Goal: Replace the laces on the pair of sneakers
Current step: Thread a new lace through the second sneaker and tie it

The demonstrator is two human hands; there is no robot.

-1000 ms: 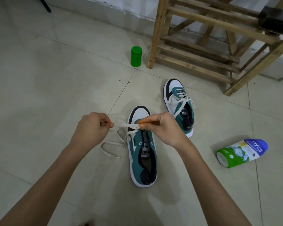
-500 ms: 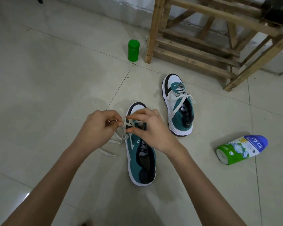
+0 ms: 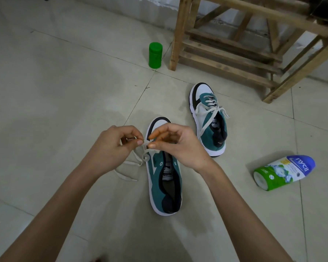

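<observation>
Two teal, white and black sneakers stand on the tiled floor. The near sneaker (image 3: 165, 178) lies just below my hands, its toe partly hidden by them. A white lace (image 3: 138, 161) trails from it to the left over the floor. My left hand (image 3: 112, 148) and my right hand (image 3: 176, 146) meet above the toe, each pinching the lace between thumb and forefinger. The far sneaker (image 3: 209, 118) stands to the right, laced loosely with a white lace.
A green canister (image 3: 155, 55) stands beside the leg of a wooden rack (image 3: 229, 59) at the back. A green, white and blue powder bottle (image 3: 283, 173) lies on its side at the right. Grey tile floor all around.
My hands have come together over the near sneaker's toe; a second ago they held the lace stretched apart. The view has shifted slightly.
</observation>
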